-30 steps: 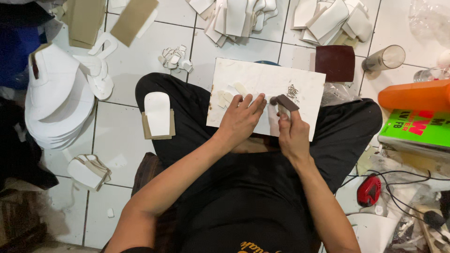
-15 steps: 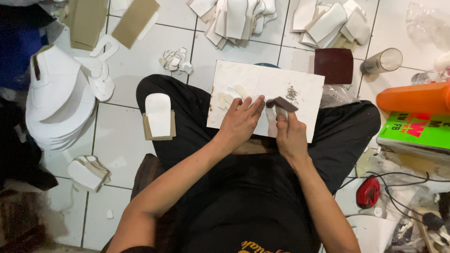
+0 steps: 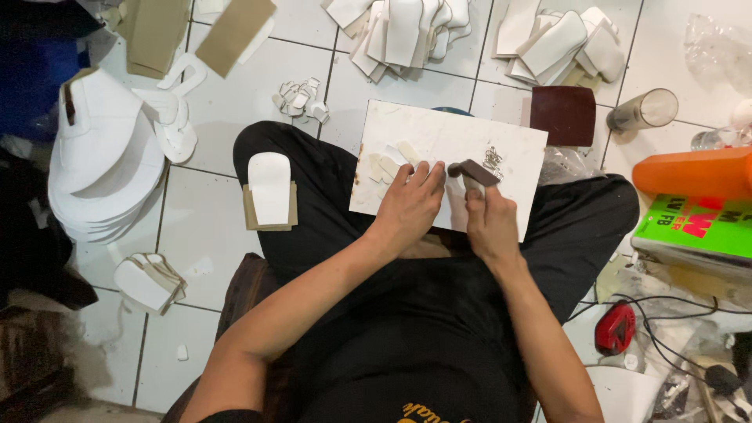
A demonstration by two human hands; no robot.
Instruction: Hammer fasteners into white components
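Note:
A white board (image 3: 470, 137) rests across my lap as I sit cross-legged on the tiled floor. My left hand (image 3: 410, 205) lies flat on the board, its fingers pressing down small white cut pieces (image 3: 388, 160). My right hand (image 3: 487, 222) grips a small dark brown block-shaped tool (image 3: 473, 171) and holds it against the board just right of my left fingertips. A little pile of scraps (image 3: 493, 159) lies on the board beside the tool.
Stacks of white cut shapes (image 3: 407, 31) and more (image 3: 558, 43) lie on the floor ahead. A brown square pad (image 3: 563, 115), a clear cup (image 3: 644, 110), an orange container (image 3: 693, 172) and a green box (image 3: 693, 227) sit right. White stacked sheets (image 3: 94, 172) lie left.
My right hand and the brown tool have shifted slightly along the board. My left hand stays pressed on the pieces.

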